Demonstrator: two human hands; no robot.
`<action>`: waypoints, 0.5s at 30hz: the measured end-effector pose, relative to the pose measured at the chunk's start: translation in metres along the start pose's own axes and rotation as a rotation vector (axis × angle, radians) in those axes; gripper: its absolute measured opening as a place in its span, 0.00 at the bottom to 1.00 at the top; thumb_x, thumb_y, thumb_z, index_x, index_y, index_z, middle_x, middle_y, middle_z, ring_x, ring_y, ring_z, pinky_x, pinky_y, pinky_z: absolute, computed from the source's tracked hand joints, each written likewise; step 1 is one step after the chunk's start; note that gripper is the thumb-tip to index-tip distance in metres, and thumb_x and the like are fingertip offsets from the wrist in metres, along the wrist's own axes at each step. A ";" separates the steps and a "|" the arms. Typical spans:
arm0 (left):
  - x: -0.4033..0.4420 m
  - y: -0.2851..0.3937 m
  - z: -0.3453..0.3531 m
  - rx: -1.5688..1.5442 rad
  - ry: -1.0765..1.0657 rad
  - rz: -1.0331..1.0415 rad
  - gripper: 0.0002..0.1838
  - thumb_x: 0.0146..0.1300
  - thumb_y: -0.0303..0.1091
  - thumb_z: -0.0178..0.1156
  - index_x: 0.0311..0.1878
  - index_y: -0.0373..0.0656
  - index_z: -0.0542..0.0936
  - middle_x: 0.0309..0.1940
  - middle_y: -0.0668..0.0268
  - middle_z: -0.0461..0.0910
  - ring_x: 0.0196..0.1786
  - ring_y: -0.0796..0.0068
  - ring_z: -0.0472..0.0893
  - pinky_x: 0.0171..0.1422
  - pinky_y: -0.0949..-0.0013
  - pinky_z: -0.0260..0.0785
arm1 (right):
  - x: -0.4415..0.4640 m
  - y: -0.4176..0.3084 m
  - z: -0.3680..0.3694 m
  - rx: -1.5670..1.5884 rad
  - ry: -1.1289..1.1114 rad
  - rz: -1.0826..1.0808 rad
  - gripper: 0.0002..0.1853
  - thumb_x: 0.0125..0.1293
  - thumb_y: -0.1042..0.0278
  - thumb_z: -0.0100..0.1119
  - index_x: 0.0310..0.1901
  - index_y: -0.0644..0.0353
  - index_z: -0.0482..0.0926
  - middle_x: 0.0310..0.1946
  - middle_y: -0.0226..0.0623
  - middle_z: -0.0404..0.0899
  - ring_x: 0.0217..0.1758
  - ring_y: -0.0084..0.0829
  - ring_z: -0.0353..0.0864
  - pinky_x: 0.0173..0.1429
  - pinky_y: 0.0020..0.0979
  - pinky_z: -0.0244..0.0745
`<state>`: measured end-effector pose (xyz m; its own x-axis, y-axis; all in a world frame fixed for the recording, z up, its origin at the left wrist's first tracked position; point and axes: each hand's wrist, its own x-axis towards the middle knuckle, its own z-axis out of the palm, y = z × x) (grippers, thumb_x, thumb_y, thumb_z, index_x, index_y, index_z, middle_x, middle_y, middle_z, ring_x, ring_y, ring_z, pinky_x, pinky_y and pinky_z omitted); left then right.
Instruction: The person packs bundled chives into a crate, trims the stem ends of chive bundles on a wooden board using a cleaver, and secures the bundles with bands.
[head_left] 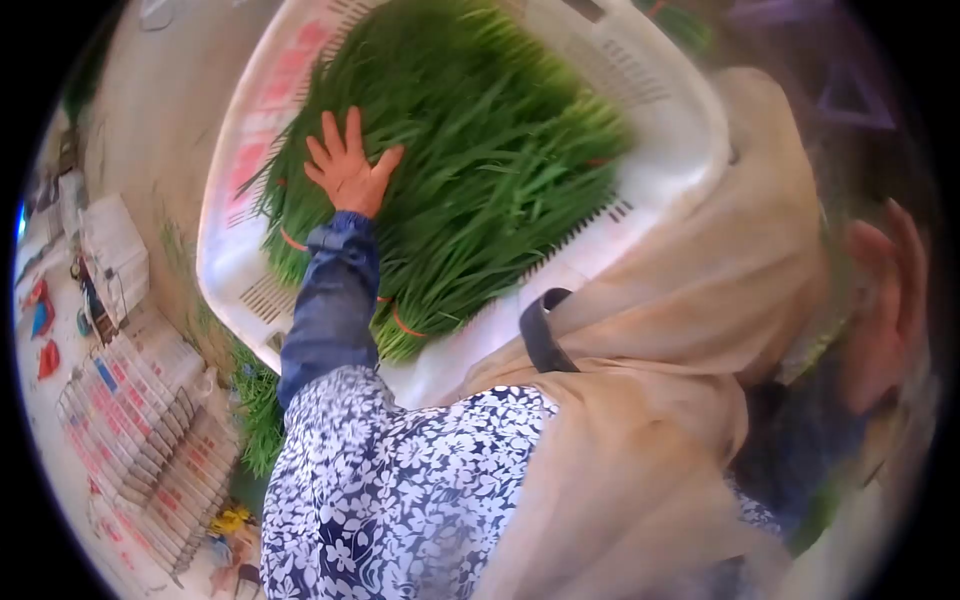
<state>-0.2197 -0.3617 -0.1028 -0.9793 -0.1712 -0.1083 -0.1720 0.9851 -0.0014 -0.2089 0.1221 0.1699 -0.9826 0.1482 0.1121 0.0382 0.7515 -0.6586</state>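
My left hand [350, 175] lies with fingers spread on top of bundled garlic chives [470, 180], holding nothing. The long green leaves lie in a white plastic crate [680, 190] with slotted walls. Orange bands [405, 322] tie the bundles near their cut ends. At the far right, my right hand [885, 300] is raised outside the crate, blurred, its fingers stretched out and nothing visible in it. A tan apron [640, 340] with a dark strap [543, 330] covers part of my patterned top, close against the crate's near side.
Stacked white crates with red lettering [125, 410] stand on the floor at the left. More greens [260, 400] lie beside my left arm. A pale box [115, 250] and small red items [47, 358] are farther left. Something purple [855, 95] shows at the upper right.
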 end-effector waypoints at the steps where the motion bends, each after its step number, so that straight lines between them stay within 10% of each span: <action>1: -0.011 0.016 -0.012 -0.162 0.096 0.126 0.48 0.49 0.61 0.65 0.74 0.59 0.61 0.77 0.60 0.49 0.77 0.40 0.45 0.73 0.30 0.34 | -0.009 0.004 -0.013 -0.019 0.010 0.011 0.19 0.75 0.68 0.45 0.61 0.71 0.72 0.58 0.48 0.76 0.52 0.32 0.81 0.56 0.30 0.74; 7: -0.082 0.155 -0.001 -0.266 -0.107 0.837 0.48 0.52 0.64 0.60 0.74 0.52 0.61 0.77 0.60 0.51 0.79 0.53 0.45 0.77 0.39 0.30 | -0.094 0.034 -0.119 -0.035 0.427 0.015 0.20 0.74 0.68 0.46 0.61 0.73 0.70 0.59 0.53 0.75 0.51 0.39 0.83 0.52 0.34 0.78; 15: -0.022 0.225 0.032 -0.036 0.010 0.892 0.41 0.61 0.60 0.57 0.73 0.48 0.64 0.74 0.60 0.60 0.75 0.58 0.58 0.77 0.48 0.42 | -0.307 0.097 -0.115 0.036 1.102 0.592 0.14 0.67 0.78 0.54 0.54 0.66 0.76 0.47 0.36 0.80 0.42 0.25 0.81 0.45 0.26 0.77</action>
<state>-0.2333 -0.1361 -0.1327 -0.7512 0.6585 -0.0457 0.6513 0.7507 0.1106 0.1170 0.2233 0.1569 -0.1409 0.9288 0.3426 0.3997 0.3700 -0.8386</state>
